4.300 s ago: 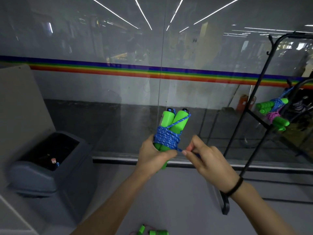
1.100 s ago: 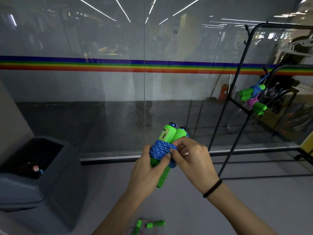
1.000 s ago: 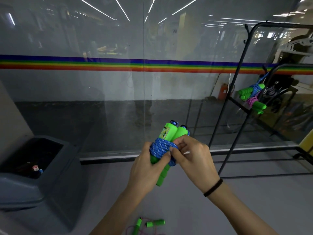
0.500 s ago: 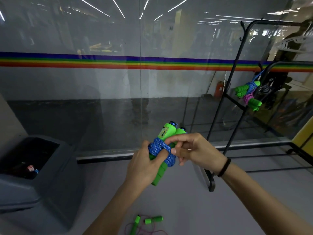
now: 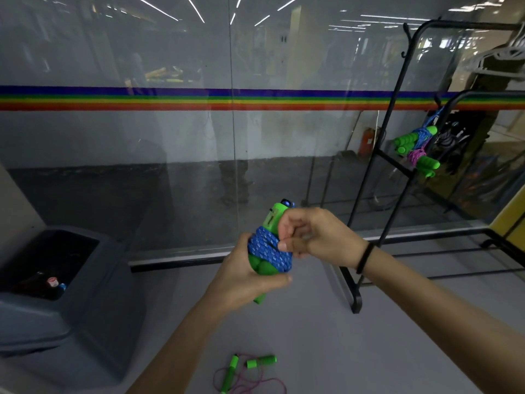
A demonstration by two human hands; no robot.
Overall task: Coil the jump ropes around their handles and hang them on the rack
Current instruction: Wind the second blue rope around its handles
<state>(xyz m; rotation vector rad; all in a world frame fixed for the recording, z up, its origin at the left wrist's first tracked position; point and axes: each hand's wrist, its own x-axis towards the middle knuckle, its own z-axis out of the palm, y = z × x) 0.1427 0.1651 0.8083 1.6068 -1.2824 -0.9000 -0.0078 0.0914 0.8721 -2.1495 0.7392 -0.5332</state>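
at the far left a dark bin [image 5: 56, 282] stands open on the floor, with small bits of rubbish inside, apart from the work. low in the middle a pink jump rope [image 5: 247, 373] with green handles lies loose on the floor [image 5: 397, 351], not yet coiled, so it is probably waiting its turn. above it the left hand [image 5: 244, 280] is clenched around the lower part of the blue jump rope [image 5: 268, 248], gripping the two green handles together so that the blue cord wound around them cannot slip. just to its right the right hand [image 5: 312, 234] is closed on the upper part of the bundle, its fingers [image 5: 284, 245] pressed into the coil; this looks like tucking in or securing the cord's end, though the end itself is hidden. at the right the black rack [image 5: 397, 109] stands by the glass wall, with two coiled ropes [image 5: 417, 149] already hanging on it, which suggests where this bundle belongs once it holds.
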